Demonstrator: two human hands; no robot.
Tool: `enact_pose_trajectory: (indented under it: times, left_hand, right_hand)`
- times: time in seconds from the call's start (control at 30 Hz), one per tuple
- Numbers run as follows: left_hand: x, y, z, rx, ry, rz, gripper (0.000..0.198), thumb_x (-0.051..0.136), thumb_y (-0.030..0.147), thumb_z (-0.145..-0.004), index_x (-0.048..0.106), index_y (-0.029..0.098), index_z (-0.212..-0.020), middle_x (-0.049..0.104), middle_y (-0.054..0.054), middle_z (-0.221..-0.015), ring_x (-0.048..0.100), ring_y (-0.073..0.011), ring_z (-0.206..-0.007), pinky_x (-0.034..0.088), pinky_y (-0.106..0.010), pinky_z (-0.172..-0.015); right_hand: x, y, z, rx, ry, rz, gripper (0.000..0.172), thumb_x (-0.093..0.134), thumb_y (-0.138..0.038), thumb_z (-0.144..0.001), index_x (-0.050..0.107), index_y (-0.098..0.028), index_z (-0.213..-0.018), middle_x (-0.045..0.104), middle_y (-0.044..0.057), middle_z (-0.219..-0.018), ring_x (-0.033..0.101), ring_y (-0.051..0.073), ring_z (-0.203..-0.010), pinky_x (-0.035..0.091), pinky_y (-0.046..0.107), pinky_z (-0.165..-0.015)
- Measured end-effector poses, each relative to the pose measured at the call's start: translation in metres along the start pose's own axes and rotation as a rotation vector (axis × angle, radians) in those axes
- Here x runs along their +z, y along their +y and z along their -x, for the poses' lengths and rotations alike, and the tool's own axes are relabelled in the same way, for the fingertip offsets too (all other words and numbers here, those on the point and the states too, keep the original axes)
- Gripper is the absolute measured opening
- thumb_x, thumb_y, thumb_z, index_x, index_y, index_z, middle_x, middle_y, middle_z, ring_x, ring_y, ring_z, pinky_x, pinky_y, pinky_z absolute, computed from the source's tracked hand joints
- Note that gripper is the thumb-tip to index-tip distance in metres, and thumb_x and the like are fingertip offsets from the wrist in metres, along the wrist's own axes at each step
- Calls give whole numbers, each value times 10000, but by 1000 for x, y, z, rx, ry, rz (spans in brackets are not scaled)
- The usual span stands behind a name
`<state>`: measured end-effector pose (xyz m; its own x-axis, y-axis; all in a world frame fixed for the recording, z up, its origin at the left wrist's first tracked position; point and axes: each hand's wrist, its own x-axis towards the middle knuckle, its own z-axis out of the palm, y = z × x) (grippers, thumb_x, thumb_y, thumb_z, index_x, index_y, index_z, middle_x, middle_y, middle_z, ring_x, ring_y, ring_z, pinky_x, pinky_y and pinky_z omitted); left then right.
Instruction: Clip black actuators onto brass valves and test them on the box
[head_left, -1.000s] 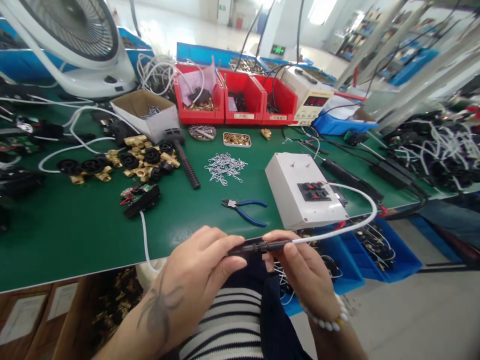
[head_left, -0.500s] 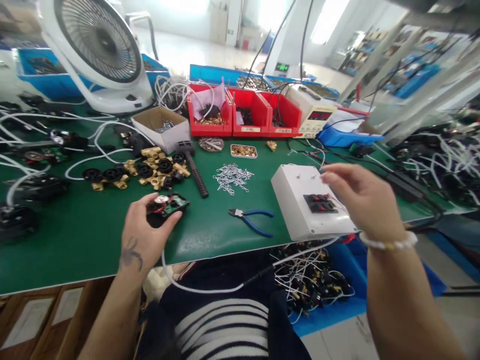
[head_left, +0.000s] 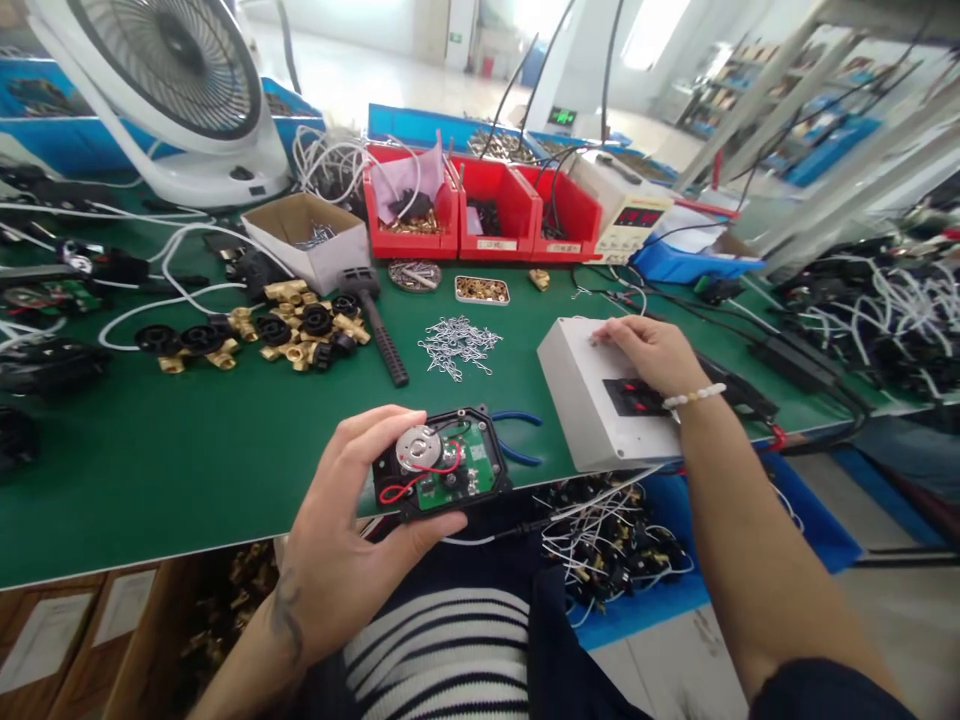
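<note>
1. I see the left hand (head_left: 341, 545) clamped on a unit (head_left: 465, 465), fingers along its far left edge, thumb on the near side.
2. The unit is held up at the near edge of the green surface (head_left: 187, 450), its open side showing a silver motor (head_left: 416, 450), a green board (head_left: 480, 465) and red wires (head_left: 394, 493).
3. The right hand (head_left: 652, 350) rests over the top of the grey box (head_left: 574, 410), fingers bent and close together at its far left part; from here I cannot tell whether they grip anything.
4. On the box, black terminals (head_left: 627, 396) show just below that hand.
5. A white cable (head_left: 472, 541) shows below the unit, meets a black connector (head_left: 529, 527) and runs on toward the box.
6. Blue-handled pliers (head_left: 517, 415) lie just behind the unit, partly hidden by it.
7. Farther back lie a pile of wire clips (head_left: 457, 345), a black tool (head_left: 386, 340) and brass fittings (head_left: 300, 350).
8. Behind the clips sit a small tin (head_left: 482, 290) and a row of red bins (head_left: 489, 242).
9. A white fan (head_left: 214, 175) stands at the far left.
</note>
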<state>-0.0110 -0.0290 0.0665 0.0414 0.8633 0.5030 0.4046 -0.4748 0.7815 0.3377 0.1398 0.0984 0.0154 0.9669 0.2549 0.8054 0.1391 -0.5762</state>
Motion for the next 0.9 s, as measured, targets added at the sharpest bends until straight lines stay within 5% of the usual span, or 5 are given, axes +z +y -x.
enact_pose_trajectory:
  times: [0.27, 0.5, 0.6, 0.73, 0.9]
  left_hand:
    - [-2, 13, 2, 70, -39, -16, 635, 807, 322, -818, 496, 286, -1370, 544, -55, -1324, 534, -211, -1256, 477, -347, -1102]
    - [-4, 13, 2, 52, -71, -18, 625, 793, 374, -827, 500, 298, -1373, 549, -65, -1338, 551, -230, -1249, 509, -381, -1086]
    - [-2, 13, 3, 40, -80, 9, 621, 789, 417, -823, 510, 308, -1368, 557, -67, -1332, 563, -236, -1238, 521, -393, -1074]
    - [0, 14, 5, 39, -89, 33, 623, 770, 457, -830, 501, 314, -1374, 564, -73, -1321, 572, -239, -1240, 530, -385, -1062]
    - [-4, 15, 6, 68, -171, -28, 608, 698, 521, -871, 464, 312, -1392, 585, -74, -1283, 593, -235, -1210, 558, -365, -1019]
  right_hand:
    - [4, 3, -6, 28, 48, -46, 546, 538, -652, -898, 708, -176, -689, 736, 89, -774, 671, 213, -752, 510, 354, -779]
    - [-18, -12, 29, -135, 483, -352, 279, 676, -482, -900, 736, -209, -895, 694, 79, -852, 629, 176, -736, 514, 352, -778]
    - [-8, -51, 70, -271, 322, -612, 296, 716, -501, -884, 744, -249, -1036, 687, 44, -925, 624, 157, -757, 526, 323, -750]
    - [32, -103, 128, -255, -296, -879, 734, 806, -616, -722, 570, -388, -1378, 652, 30, -1279, 672, 190, -948, 577, 357, -872]
    - [67, -127, 168, -131, -335, -1120, 783, 885, -497, -686, 568, -322, -1379, 642, 78, -1328, 629, 261, -1212, 516, 419, -1073]
